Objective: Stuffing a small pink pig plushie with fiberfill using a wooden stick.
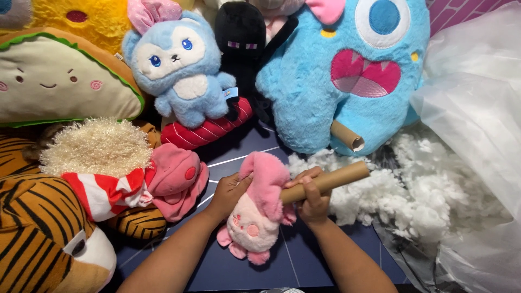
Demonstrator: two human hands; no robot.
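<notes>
My left hand point(228, 192) clamps the pink plush point(258, 217) — right hand point(310, 196) fisted on cardboard tube point(331, 180), long axis pointing up-right, near end entering the plush.

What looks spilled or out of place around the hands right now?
Loose white stuffing lies heaped on the mat right of the right hand, spilling from the clear plastic bag. A second cardboard tube leans against the blue monster plush.
</notes>
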